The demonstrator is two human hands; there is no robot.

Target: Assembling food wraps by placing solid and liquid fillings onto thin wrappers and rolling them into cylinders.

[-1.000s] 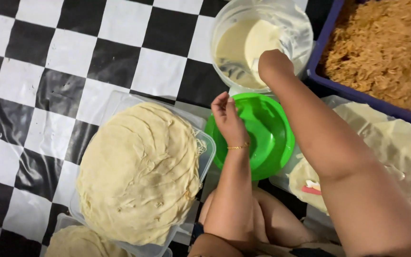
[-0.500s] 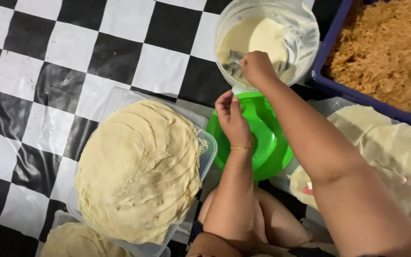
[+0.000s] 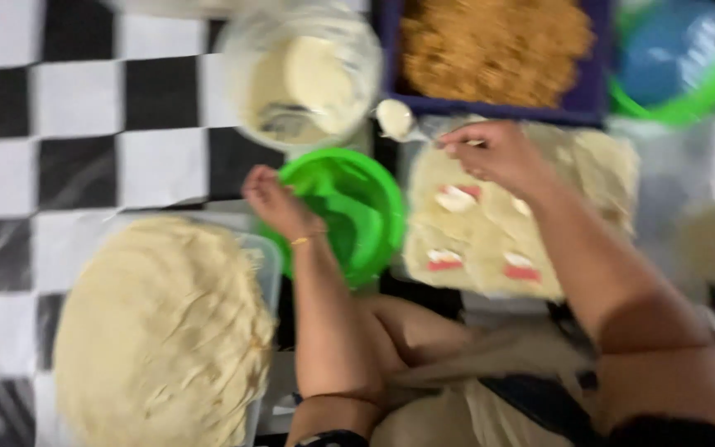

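Two hands: both at work
Right hand (image 3: 494,153): fingers pinched on a spoon (image 3: 396,120) – apparently loaded with pale batter, beside the clear tub (image 3: 308,79)
Left hand (image 3: 275,199): fingers curled over the green bowl (image 3: 349,211) rim
Handling: spoon light, load runny – grip the handle, keep level

- Left hand (image 3: 273,201): bare, no glove, fingers blurred.
- Bracelet (image 3: 299,242): a thin gold-coloured band at the left wrist, just below the hand.
- Left forearm: bare from the bracelet down to the elbow; a dark edge, perhaps a sleeve, shows under the elbow at the bottom of the frame.
- Right hand (image 3: 494,153): bare, no ring to be made out.
- Right arm: bare along its whole visible length.
- Dark cloth (image 3: 672,430): sits below the right upper arm, at the frame's lower edge.
- Beige cloth (image 3: 490,406): covers the lap, between the two arms.
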